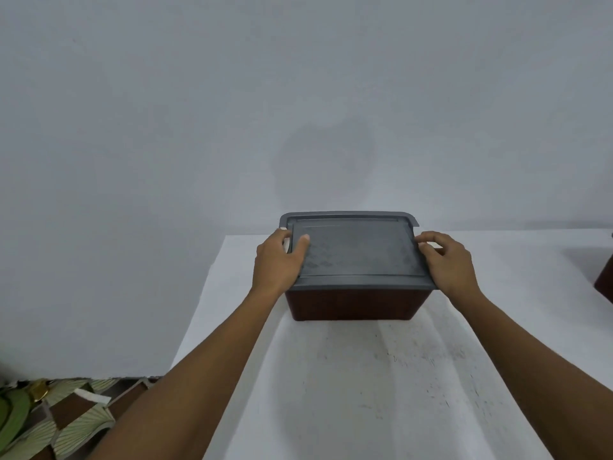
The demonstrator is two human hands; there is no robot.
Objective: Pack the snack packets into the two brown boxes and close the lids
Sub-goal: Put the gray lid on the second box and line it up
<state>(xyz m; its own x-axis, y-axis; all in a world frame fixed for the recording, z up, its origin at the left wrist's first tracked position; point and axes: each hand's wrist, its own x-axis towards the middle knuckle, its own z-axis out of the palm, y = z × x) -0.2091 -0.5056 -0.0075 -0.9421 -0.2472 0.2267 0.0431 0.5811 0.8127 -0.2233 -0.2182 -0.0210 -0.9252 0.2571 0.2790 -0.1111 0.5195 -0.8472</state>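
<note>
A brown box stands on the white table near its far edge. A grey lid lies flat on top of the box. My left hand grips the lid's left edge, thumb on top and fingers curled round the rim. My right hand holds the lid's right edge with curled fingers. A second brown box shows only as a sliver at the right frame edge. No snack packets are in view.
A plain grey wall rises right behind the table. The table's left edge runs diagonally from the box toward me. Patterned green and brown fabric lies low at the bottom left, off the table.
</note>
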